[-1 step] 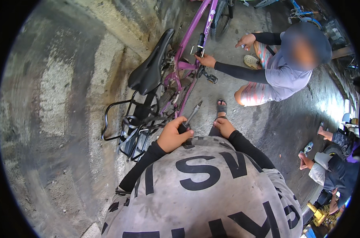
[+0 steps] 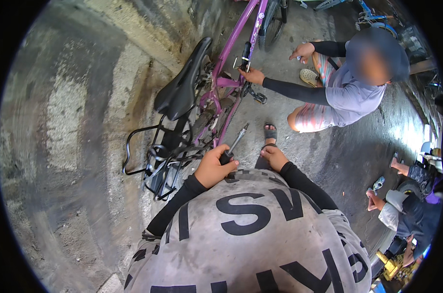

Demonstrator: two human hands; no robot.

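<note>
My left hand (image 2: 214, 168) is closed around the black handle of a screwdriver (image 2: 239, 136), whose metal shaft points away and slightly right. The fingers of my right hand (image 2: 275, 158) are curled shut in front of my dark legwear; whatever they may hold is hidden. Ahead and to the left is a purple bicycle (image 2: 228, 41), with a black saddle (image 2: 185, 78) and a black rear rack (image 2: 170, 144) close to my left hand. Across the bicycle, a crouching person's hand (image 2: 252, 76) touches the frame near a black cylindrical part (image 2: 245, 51).
A stained concrete wall (image 2: 68, 122) runs along the left. The crouching person (image 2: 355, 97) occupies the right side of the bicycle. Farther right sit other people (image 2: 412, 210), beside a yellow metal part (image 2: 388, 265). A blue bicycle (image 2: 377, 22) stands at the far right.
</note>
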